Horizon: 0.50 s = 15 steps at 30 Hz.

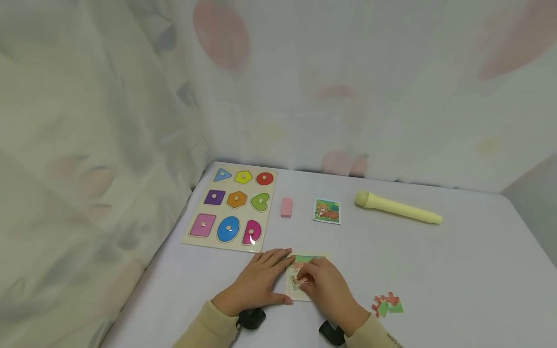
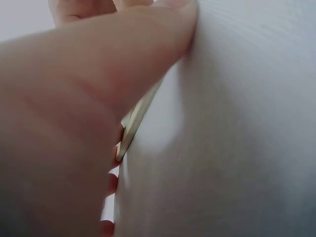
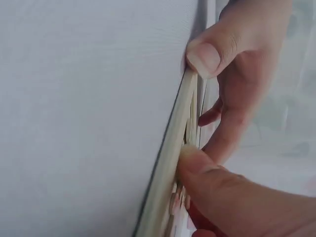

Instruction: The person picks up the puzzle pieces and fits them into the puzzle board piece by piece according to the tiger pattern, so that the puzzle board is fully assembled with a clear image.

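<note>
A small puzzle board [image 1: 300, 296] lies on the table in front of me, part of its picture filled at the top. My left hand [image 1: 256, 285] rests flat at its left side, fingers spread and thumb by the lower left corner. Over the board, my right hand [image 1: 328, 287] pinches a puzzle piece [image 1: 295, 282] with red and pale markings. The right wrist view shows the board's edge [image 3: 165, 133] beside the right thumb [image 3: 195, 160], with the left thumb [image 3: 205, 57] at the far corner. In the left wrist view the left hand [image 2: 84, 94] hides most of the board.
Several loose puzzle pieces [image 1: 387, 304] lie to the right. Behind the board are a pink block [image 1: 286, 207], a tiger picture card [image 1: 327, 211] and a yellow stick [image 1: 400, 208]. A shape board [image 1: 196, 240] with knobbed pieces lies at the back left. Fabric curtains [image 1: 278, 121] hang behind.
</note>
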Each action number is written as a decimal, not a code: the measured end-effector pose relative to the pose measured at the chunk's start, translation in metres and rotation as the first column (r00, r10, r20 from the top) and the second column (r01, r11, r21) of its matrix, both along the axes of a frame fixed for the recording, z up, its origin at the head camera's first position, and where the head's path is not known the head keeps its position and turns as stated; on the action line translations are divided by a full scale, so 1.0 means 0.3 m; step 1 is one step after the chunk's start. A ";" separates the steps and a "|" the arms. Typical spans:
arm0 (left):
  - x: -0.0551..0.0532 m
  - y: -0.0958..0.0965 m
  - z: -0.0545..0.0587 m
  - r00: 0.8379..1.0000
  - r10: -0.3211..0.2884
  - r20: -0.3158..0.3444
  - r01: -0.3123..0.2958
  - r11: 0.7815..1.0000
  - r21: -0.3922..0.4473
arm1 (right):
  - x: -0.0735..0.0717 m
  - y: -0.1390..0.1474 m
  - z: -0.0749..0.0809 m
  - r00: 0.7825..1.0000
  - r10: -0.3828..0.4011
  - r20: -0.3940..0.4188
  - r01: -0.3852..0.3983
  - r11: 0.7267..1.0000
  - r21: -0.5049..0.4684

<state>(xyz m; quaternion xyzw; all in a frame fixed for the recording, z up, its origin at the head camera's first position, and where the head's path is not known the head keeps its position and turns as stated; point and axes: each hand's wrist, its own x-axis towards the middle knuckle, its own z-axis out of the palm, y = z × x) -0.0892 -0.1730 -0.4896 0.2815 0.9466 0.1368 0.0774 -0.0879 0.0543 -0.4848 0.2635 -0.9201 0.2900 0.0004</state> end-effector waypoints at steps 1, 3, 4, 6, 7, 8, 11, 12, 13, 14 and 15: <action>0.001 0.000 0.002 1.000 0.001 0.003 -0.001 1.000 0.002 | -0.004 0.000 -0.002 1.000 -0.009 0.021 0.010 1.000 -0.014; 0.001 -0.001 0.003 1.000 0.001 0.006 -0.001 1.000 0.003 | -0.010 0.000 -0.005 0.999 -0.020 0.028 0.021 0.999 -0.035; 0.001 -0.001 0.003 1.000 0.000 0.005 0.000 1.000 0.002 | -0.011 -0.001 -0.007 1.000 -0.022 0.021 0.023 0.999 -0.047; 0.001 -0.002 0.003 1.000 -0.001 0.001 0.001 1.000 -0.001 | -0.013 -0.005 -0.013 1.000 -0.019 -0.005 0.019 0.997 -0.069; 0.000 -0.002 0.002 1.000 -0.001 -0.002 0.001 1.000 -0.002 | -0.013 -0.006 -0.015 1.000 -0.016 -0.013 0.015 0.997 -0.076; 0.001 -0.003 0.001 1.000 -0.002 -0.006 0.002 1.000 -0.004 | -0.013 -0.007 -0.017 1.000 -0.012 -0.019 0.010 0.997 -0.081; 0.002 -0.003 -0.002 1.000 -0.007 -0.022 0.007 1.000 -0.007 | -0.010 -0.009 -0.022 1.000 -0.013 -0.028 0.010 0.995 -0.095; 0.002 -0.003 -0.003 0.999 -0.010 -0.031 0.010 1.000 -0.007 | -0.009 -0.008 -0.022 0.999 -0.018 -0.030 0.015 0.995 -0.098; 0.003 -0.002 -0.004 0.999 -0.012 -0.034 0.011 1.000 -0.008 | -0.009 -0.008 -0.022 0.999 -0.022 -0.032 0.019 0.995 -0.103; 0.003 -0.002 -0.004 0.999 -0.013 -0.035 0.013 1.000 -0.010 | -0.009 -0.008 -0.023 0.999 -0.027 -0.033 0.023 0.994 -0.107; 0.003 -0.002 -0.004 0.999 -0.014 -0.036 0.013 1.000 -0.010 | -0.009 -0.007 -0.023 0.999 -0.031 -0.035 0.026 0.993 -0.112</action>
